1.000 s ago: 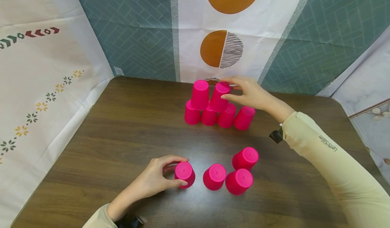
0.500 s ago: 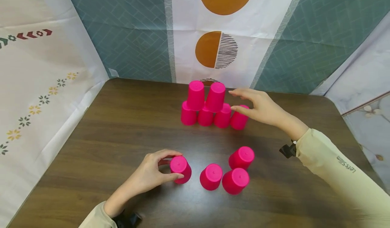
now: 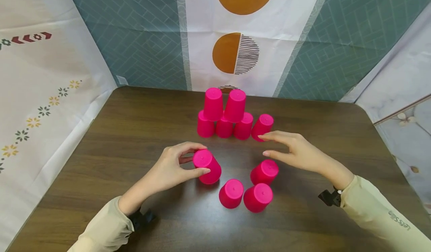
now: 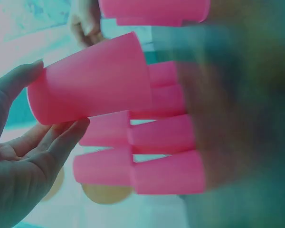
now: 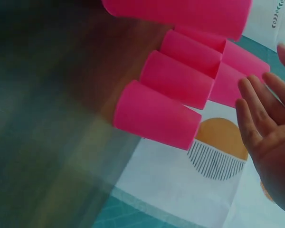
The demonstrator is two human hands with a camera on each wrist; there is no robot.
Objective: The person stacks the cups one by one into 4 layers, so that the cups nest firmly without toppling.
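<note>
Your left hand [image 3: 171,168] grips a tilted cup [image 3: 207,166] near the table's [image 3: 111,162] middle; your right hand [image 3: 296,153] hovers released above three loose cups [image 3: 250,186]. Next, probably set it onto the far stack [image 3: 232,115], gently.

Bright even light, blurred wrist views

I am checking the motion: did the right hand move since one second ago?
Yes. The right hand has come away from the cup pyramid toward the near table edge, and now hovers open above the loose cups.
</note>
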